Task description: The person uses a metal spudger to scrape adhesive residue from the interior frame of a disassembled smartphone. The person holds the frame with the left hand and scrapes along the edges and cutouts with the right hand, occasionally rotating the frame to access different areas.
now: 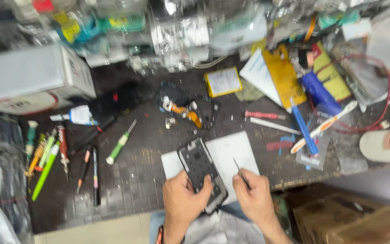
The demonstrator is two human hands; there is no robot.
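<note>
I have my left hand (pixel 183 194) wrapped around the lower end of a black phone frame (pixel 201 167), its grip pressed onto the frame's edges, thumb on the face. The frame lies tilted across a white sheet (pixel 229 151) at the near edge of the bench (pixel 132 180), just in front of me. My right hand (pixel 256 196) pinches slim metal tweezers (pixel 241 171), tips pointing up and left, just beside the frame's right edge but not touching it as far as I can tell; the picture is blurred.

I judge this to be the picking stage on the opened phone: the frame is steadied, the tool poised. The next move calls for bringing the tweezer tips onto the frame with a light, steady touch while the left hand stops it sliding on the sheet.

Further back lie another opened phone part with an orange flex strip (pixel 188 113), a green-handled screwdriver (pixel 119 145), and a white toothbrush (pixel 326 125), all well apart from my hands.
</note>
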